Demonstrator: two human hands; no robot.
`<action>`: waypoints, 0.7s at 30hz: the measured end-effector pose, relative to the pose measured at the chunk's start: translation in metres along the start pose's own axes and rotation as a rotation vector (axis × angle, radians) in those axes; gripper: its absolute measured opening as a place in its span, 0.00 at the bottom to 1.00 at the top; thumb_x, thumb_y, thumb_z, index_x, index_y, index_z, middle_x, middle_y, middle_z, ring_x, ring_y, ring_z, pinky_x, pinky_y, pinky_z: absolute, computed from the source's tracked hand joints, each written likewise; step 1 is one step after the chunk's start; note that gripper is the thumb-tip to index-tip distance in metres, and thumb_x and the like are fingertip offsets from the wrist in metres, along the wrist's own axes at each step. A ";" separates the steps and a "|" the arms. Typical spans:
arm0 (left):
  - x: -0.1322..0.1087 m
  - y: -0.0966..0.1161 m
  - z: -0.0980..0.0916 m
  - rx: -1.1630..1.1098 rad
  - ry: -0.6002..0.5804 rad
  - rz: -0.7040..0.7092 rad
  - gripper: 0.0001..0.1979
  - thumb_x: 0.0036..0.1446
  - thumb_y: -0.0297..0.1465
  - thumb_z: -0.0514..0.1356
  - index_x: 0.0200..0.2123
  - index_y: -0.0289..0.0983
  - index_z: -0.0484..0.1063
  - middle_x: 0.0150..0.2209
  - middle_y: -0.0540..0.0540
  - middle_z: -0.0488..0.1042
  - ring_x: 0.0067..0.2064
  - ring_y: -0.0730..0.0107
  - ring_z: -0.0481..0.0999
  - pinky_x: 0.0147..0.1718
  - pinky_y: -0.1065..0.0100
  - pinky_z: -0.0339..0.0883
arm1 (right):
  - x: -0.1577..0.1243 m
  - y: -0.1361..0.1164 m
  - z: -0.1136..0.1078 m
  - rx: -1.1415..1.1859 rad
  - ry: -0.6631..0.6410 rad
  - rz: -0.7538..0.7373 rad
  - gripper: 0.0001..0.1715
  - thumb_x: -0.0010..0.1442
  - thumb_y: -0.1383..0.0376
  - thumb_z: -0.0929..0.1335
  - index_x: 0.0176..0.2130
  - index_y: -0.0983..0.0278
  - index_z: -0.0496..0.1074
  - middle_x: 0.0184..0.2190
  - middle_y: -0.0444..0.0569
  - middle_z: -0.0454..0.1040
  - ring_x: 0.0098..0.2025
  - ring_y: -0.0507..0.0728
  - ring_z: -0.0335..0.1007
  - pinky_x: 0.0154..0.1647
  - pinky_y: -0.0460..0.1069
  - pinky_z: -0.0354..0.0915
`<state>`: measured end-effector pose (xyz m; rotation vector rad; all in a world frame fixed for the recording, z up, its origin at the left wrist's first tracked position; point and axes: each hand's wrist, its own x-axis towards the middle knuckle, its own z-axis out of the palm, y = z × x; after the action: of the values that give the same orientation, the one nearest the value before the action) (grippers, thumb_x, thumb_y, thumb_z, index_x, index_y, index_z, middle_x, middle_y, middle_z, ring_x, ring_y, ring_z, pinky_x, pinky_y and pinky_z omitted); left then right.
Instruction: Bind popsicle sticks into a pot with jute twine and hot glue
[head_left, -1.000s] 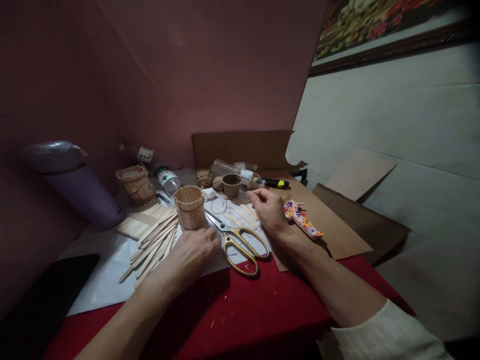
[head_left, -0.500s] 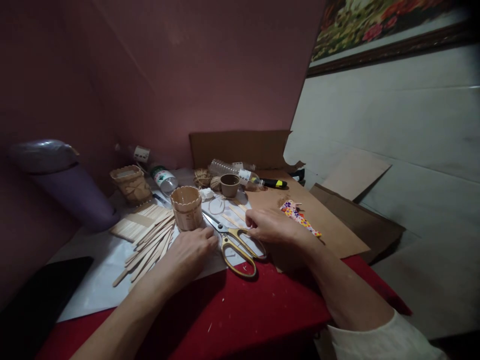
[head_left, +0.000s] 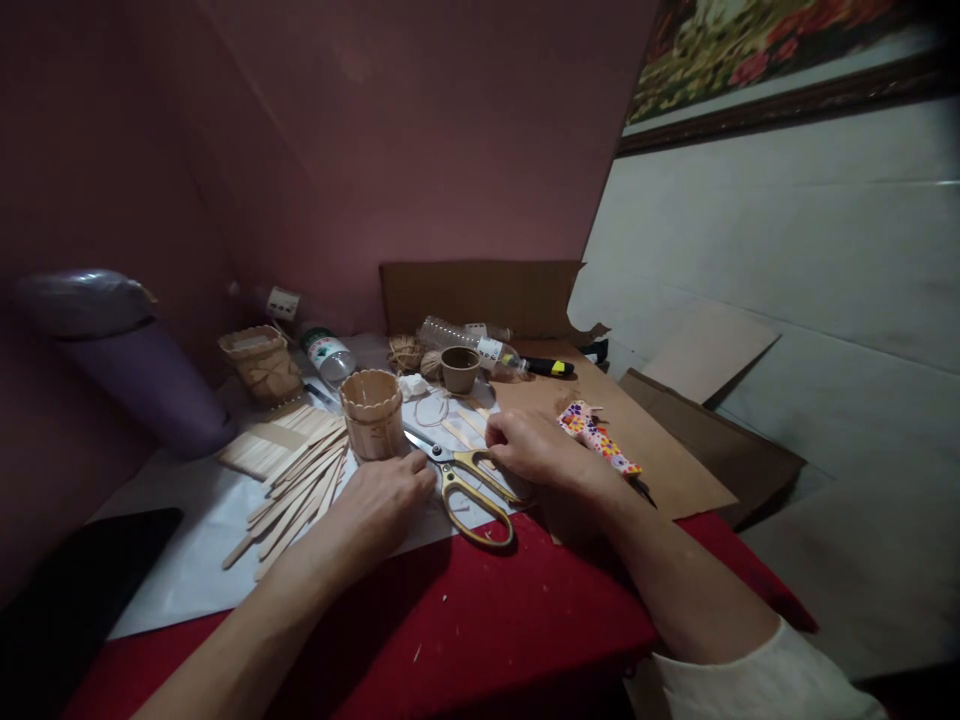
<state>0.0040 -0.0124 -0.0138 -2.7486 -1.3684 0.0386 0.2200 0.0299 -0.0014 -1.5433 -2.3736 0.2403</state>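
My left hand rests on the white paper just in front of a scallop-rimmed cup faced with wooden sticks. Its fingers are curled under, and whatever they may hold is hidden. Between my hands lie scissors with gold handles, blades pointing toward the cup. My right hand is closed at the far side of the handles, partly over them; I cannot make out anything in its fingers. Loose craft sticks fan out left of my left hand. A few more sticks lie behind the scissors.
A glue gun with a flowered body lies on cardboard at right. Behind are a small brown pot, twine, plastic bottles and a black-and-yellow cutter. A second stick-covered cup stands back left.
My right hand has shifted slightly left and nearer the scissors' handles. My left hand stays almost in place, and the view has moved a little.
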 end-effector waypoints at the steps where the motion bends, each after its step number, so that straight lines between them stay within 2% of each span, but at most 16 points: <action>1: 0.000 0.000 -0.001 -0.001 -0.003 -0.003 0.14 0.57 0.18 0.50 0.39 0.35 0.74 0.39 0.41 0.76 0.35 0.63 0.78 0.30 0.66 0.67 | -0.001 -0.002 -0.001 -0.007 -0.005 -0.012 0.09 0.50 0.73 0.68 0.25 0.61 0.77 0.24 0.50 0.77 0.24 0.54 0.66 0.24 0.49 0.49; 6: 0.001 0.000 0.000 -0.024 -0.003 0.000 0.15 0.58 0.19 0.49 0.39 0.34 0.74 0.40 0.41 0.75 0.36 0.61 0.78 0.32 0.64 0.68 | -0.007 -0.008 -0.002 -0.042 -0.090 -0.030 0.11 0.46 0.75 0.69 0.19 0.62 0.75 0.19 0.50 0.75 0.21 0.54 0.63 0.23 0.49 0.49; 10: 0.001 0.000 0.001 -0.047 -0.007 -0.001 0.16 0.58 0.18 0.48 0.40 0.34 0.73 0.40 0.41 0.75 0.37 0.59 0.78 0.32 0.62 0.68 | -0.007 -0.008 0.002 -0.040 -0.106 -0.019 0.12 0.44 0.76 0.69 0.17 0.62 0.73 0.16 0.49 0.72 0.19 0.52 0.60 0.22 0.48 0.47; 16: -0.001 -0.001 0.001 -0.053 0.018 0.002 0.15 0.57 0.18 0.49 0.37 0.34 0.74 0.38 0.41 0.75 0.34 0.60 0.77 0.30 0.63 0.67 | -0.006 -0.002 -0.003 0.098 -0.106 0.003 0.12 0.41 0.77 0.68 0.15 0.62 0.69 0.13 0.44 0.67 0.18 0.51 0.58 0.21 0.48 0.48; 19: -0.001 -0.001 0.004 -0.153 0.122 -0.044 0.14 0.55 0.18 0.49 0.33 0.34 0.74 0.36 0.41 0.75 0.33 0.61 0.76 0.29 0.63 0.66 | -0.007 -0.004 -0.015 0.235 -0.168 -0.012 0.09 0.43 0.76 0.66 0.19 0.63 0.72 0.17 0.43 0.70 0.19 0.50 0.61 0.20 0.47 0.52; 21: -0.001 0.001 0.005 -0.426 0.268 -0.110 0.12 0.55 0.20 0.51 0.32 0.35 0.75 0.34 0.42 0.76 0.32 0.63 0.75 0.30 0.64 0.66 | -0.008 -0.009 -0.020 0.376 -0.253 -0.039 0.08 0.46 0.73 0.66 0.23 0.63 0.74 0.18 0.41 0.70 0.19 0.49 0.60 0.20 0.45 0.54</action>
<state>0.0043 -0.0134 -0.0190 -2.8434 -1.5967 -0.6762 0.2216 0.0180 0.0188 -1.3512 -2.3590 0.8642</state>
